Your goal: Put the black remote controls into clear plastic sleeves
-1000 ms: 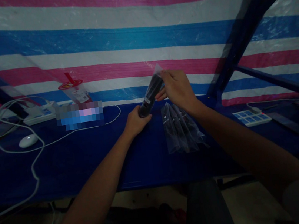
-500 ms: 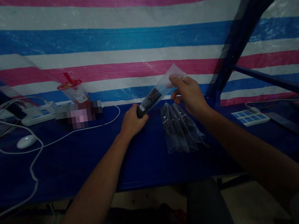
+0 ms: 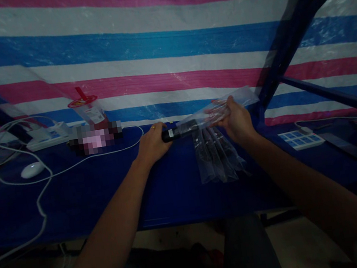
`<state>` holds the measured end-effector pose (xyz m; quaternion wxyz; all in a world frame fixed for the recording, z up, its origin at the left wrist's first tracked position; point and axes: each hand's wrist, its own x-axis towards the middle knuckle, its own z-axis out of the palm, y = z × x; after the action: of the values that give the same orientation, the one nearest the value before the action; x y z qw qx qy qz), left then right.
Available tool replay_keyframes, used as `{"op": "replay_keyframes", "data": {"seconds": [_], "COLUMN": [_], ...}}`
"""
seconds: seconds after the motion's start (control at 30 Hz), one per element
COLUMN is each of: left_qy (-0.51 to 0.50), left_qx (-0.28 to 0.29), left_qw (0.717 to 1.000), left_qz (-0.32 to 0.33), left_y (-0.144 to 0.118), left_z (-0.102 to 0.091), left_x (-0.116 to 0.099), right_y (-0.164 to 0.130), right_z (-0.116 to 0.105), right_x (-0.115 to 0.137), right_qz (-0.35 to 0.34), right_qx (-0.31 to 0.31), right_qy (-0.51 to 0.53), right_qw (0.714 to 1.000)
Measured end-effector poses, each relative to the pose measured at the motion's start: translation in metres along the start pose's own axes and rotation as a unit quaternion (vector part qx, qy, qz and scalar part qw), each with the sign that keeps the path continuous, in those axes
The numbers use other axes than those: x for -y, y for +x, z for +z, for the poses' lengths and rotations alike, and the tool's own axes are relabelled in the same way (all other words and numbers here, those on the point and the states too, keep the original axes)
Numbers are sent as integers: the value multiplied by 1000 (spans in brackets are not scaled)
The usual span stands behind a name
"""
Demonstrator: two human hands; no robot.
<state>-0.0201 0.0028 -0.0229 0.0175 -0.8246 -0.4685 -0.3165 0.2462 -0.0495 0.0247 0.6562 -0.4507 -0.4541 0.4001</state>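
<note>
Black cylindrical item (image 3: 172, 134), apparently part-sleeved: clasping in left hand (image 3: 153, 144), pinching clear plastic sleeve (image 3: 203, 117) in right hand (image 3: 238, 120); keep both aligned, avoid creasing.

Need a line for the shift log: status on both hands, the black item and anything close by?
Left hand gripping black item. Right hand holding clear sleeve, item's other end inside. Filled clear bags close by on blue table.

The clear bag (image 3: 201, 119) looks like thin, glossy plastic film, the black tubular item (image 3: 172, 134) smooth plastic, the table (image 3: 176, 188) smooth and faintly glossy, and the twelve-o'clock striped tarpaulin (image 3: 151, 44) crinkled, shiny plastic.
</note>
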Motion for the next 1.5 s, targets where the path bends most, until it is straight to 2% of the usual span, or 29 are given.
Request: {"op": "replay_keyframes", "data": {"seconds": [0.17,0.23,0.3,0.47,0.67,0.87,0.97,1.03,1.17,1.23,1.3,1.4,1.5], "left_qy": [-30,-59,-76,-71,-56,-71,-128,-185,-318,-391,-464,-548,-582], "left_qx": [-117,-149,-154,-102,-39,-6,4,6,24,65,106,123,125], "left_qw": [988,983,983,992,995,994,988,981,946,910,863,802,771], "left_qz": [-95,-94,-69,23,71,80,81,57,-54,-119,-170,-204,-225], "left_y": [4,5,5,2,0,-1,0,0,2,3,3,4,6], "left_z": [-2,-2,-3,-8,-5,0,2,3,4,3,1,-1,-4], "left_x": [12,10,5,-12,-16,-19,-23,-25,-26,-25,-25,-25,-25], "right_y": [12,12,7,-12,-21,-29,-34,-36,-37,-37,-37,-38,-38], "right_z": [-27,-28,-23,3,14,20,23,24,25,26,27,29,30], "right_x": [-2,-6,-10,-17,-24,-26,-28,-28,-28,-29,-30,-31,-32], "right_qz": [-17,1,31,113,113,124,132,140,141,133,127,118,106], "right_qx": [-46,-27,12,98,172,169,157,134,91,92,92,74,69], "right_qy": [67,80,84,105,72,118,141,165,196,198,195,197,202], "right_qw": [997,996,996,983,976,971,968,967,966,967,968,970,971]}}
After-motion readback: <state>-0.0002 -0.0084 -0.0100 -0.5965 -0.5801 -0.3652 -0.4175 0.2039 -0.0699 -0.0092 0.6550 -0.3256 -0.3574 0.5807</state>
